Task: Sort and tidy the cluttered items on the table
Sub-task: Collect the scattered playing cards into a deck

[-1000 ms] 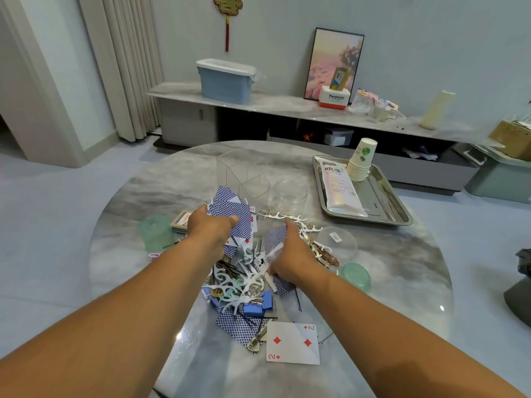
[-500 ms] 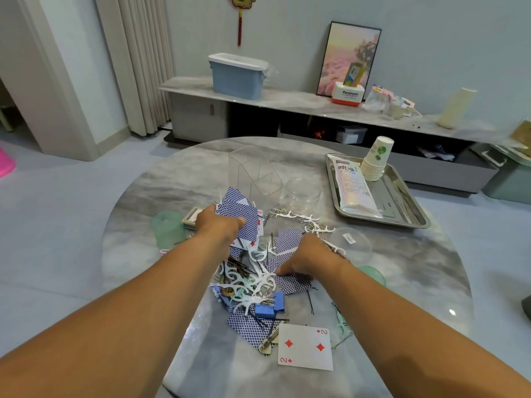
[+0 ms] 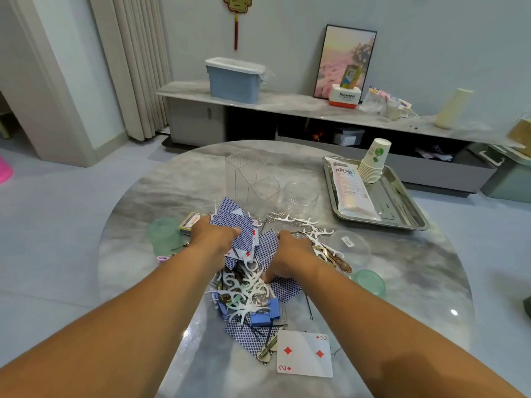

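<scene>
— Round grey marble table (image 3: 149, 196), heaped in the middle with a pile of clutter (image 3: 247, 294): blue-backed cards, white floss picks, blue clips, hairpins. Saw the hands?

— Left hand (image 3: 214, 235) curled round a fan of blue-backed cards (image 3: 235, 225), held just above the pile. Right hand (image 3: 290, 255) down on the heap, fingers bent onto a card; couldn't tell whether gripping or only pressing.

— Elsewhere?

— Face-up two of diamonds (image 3: 304, 354) at the near edge. Clear divided holder (image 3: 251, 179) and clear jar (image 3: 301, 195) behind the pile. Metal tray (image 3: 402, 208) with paper cups (image 3: 373, 162) at far right.
</scene>
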